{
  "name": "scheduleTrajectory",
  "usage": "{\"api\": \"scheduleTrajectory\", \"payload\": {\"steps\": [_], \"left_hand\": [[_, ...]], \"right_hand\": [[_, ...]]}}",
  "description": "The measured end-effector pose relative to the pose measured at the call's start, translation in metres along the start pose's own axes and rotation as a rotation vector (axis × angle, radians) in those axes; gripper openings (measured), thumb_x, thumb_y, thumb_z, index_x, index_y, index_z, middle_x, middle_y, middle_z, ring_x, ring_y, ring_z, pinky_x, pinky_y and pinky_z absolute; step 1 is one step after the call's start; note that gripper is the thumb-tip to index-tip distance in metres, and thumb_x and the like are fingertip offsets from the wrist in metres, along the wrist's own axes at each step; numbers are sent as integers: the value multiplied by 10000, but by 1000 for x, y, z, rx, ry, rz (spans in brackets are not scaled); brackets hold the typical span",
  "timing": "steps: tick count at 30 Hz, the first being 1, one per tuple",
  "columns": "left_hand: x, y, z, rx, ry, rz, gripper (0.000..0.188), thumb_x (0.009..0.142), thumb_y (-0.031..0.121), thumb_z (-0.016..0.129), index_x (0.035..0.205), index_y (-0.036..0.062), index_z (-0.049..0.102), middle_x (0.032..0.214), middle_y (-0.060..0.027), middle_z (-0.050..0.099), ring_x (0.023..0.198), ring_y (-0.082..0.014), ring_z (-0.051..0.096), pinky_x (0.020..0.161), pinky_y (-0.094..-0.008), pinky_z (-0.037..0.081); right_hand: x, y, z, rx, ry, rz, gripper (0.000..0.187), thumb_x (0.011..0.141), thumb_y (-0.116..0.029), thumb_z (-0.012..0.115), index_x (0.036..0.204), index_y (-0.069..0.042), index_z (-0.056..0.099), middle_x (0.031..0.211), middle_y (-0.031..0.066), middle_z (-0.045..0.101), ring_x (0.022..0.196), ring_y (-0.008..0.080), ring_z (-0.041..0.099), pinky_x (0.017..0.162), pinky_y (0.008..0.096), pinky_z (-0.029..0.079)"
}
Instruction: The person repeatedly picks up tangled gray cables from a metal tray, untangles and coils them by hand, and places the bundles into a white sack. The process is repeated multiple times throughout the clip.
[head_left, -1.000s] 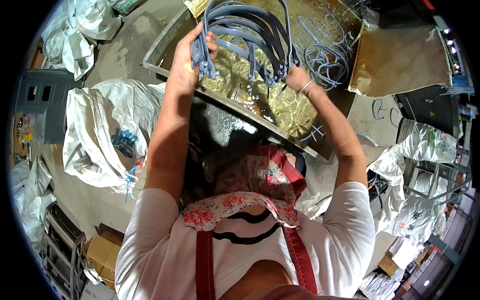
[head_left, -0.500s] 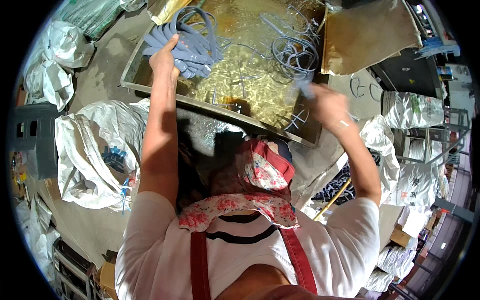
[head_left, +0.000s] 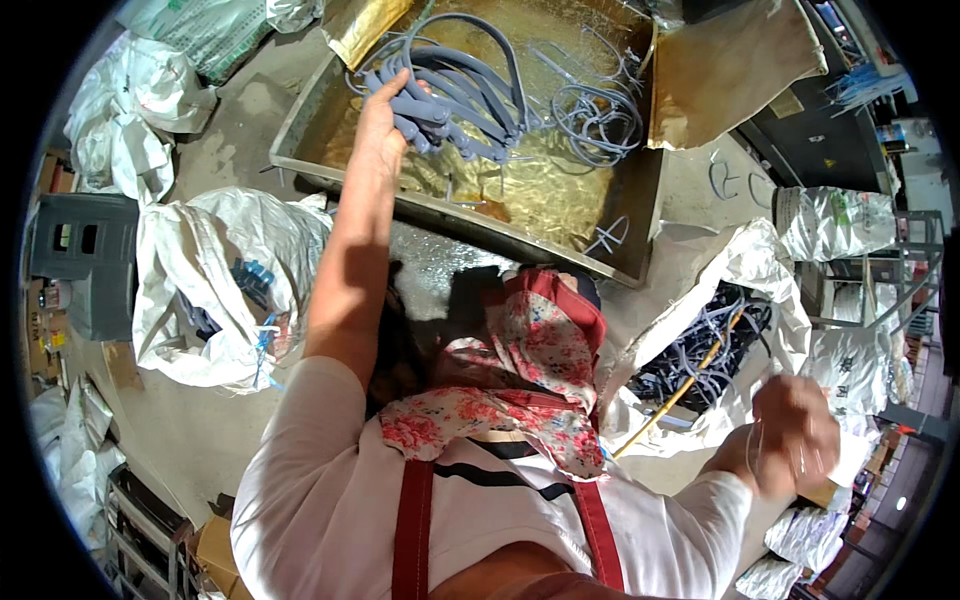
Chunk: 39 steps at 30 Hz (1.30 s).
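Observation:
My left hand (head_left: 385, 115) is closed round a bundle of grey-blue plastic strips (head_left: 455, 95), whose long loops arch up and to the right above the water trough (head_left: 480, 215). The strips' thick ends lie next to my fingers. At the right, beyond the open white sack of dark and grey scraps, is my right hand (head_left: 795, 435), raised and smeared by motion. Its fingers cannot be made out, nor whether anything is in them. A tangle of thin grey loops (head_left: 598, 120) lies in the trough, right of the bundle.
An open white sack (head_left: 245, 225) with blue pieces stands at the left. At the right, a yellow stick (head_left: 668, 405) leans across the sack of scraps (head_left: 700, 345). A brown sheet (head_left: 735, 75) covers the far right side. A grey plastic stool (head_left: 95, 265) stands at the far left.
My right hand has swung from the trough's right side down and right, past the sack. My left hand has shifted right with the bundle, which now hangs further over the water.

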<state>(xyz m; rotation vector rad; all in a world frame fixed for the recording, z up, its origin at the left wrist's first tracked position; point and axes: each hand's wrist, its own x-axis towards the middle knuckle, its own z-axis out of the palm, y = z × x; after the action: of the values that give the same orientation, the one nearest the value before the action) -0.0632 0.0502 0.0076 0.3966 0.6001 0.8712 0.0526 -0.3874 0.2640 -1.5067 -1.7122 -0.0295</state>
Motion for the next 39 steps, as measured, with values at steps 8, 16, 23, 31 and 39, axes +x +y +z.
{"api": "scheduleTrajectory", "payload": {"steps": [8, 16, 23, 31, 39], "left_hand": [[-4, -2, 6, -82, -25, -24, 197, 813, 115, 590, 911, -44, 527, 772, -152, 586, 707, -265, 596, 662, -378, 519], [-5, 6, -2, -99, 37, 4, 187, 827, 111, 573, 921, -42, 518, 796, -154, 584, 730, -266, 596, 692, -390, 513], [-15, 12, 3, -54, 24, 6, 198, 821, 114, 583, 926, -41, 521, 800, -149, 580, 737, -263, 592, 687, -387, 515], [-55, -8, 27, 435, -155, 95, 252, 805, 120, 617, 979, -51, 555, 828, -152, 624, 668, -253, 616, 572, -356, 517], [-79, -34, 31, 1059, -483, 173, 375, 717, 135, 707, 1051, 13, 591, 943, -58, 633, 852, -121, 559, 791, -285, 444]], "right_hand": [[84, -34, 44, 885, -82, -531, 553, 751, -66, 570, 1260, -239, 436, 556, -27, 418, 415, 100, 326, 391, 255, 321], [99, -16, 52, 1094, -235, -650, 528, 752, -24, 567, 1204, -282, 477, 544, -19, 431, 396, 80, 337, 378, 235, 320], [108, -3, 53, 1123, -288, -527, 157, 689, -105, 738, 818, -171, 679, 508, -53, 467, 420, 46, 422, 453, 192, 400], [133, 162, 138, 859, 19, 844, 752, 846, -474, 510, 1255, 116, 286, 1088, 217, 511, 969, 258, 570, 850, 352, 462], [143, 230, 230, 1305, 300, 1183, 712, 790, -378, 627, 1285, 0, 280, 1176, 292, 416, 1065, 360, 479, 892, 493, 431]]}}
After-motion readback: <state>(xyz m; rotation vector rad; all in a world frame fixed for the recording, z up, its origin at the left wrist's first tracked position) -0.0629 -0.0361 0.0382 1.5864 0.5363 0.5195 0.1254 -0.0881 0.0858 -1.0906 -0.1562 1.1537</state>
